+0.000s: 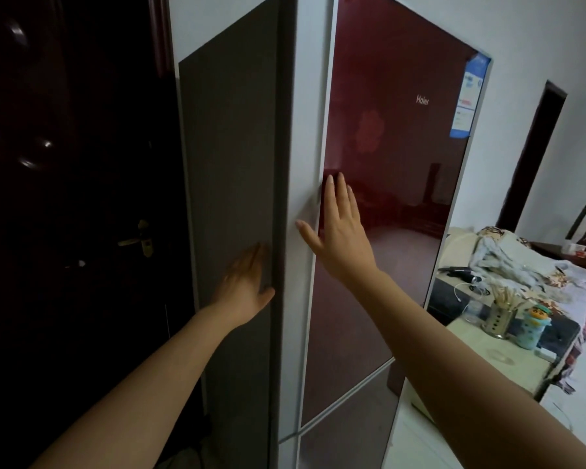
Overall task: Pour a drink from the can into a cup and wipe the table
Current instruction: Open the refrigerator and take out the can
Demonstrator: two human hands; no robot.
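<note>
Head view: I find the left hand flat, fingers straight, against the grey side panel of the refrigerator, and the right hand spread open at the left edge of its red upper door, gripping nothing. No can or cup is in view; I judge the can is inside. The table stands to the right with a chopstick holder. Risk: open fingers may slip off the glossy edge, leaving the door shut.

Both hands, left and right, reach forward, fingers straight.
</note>
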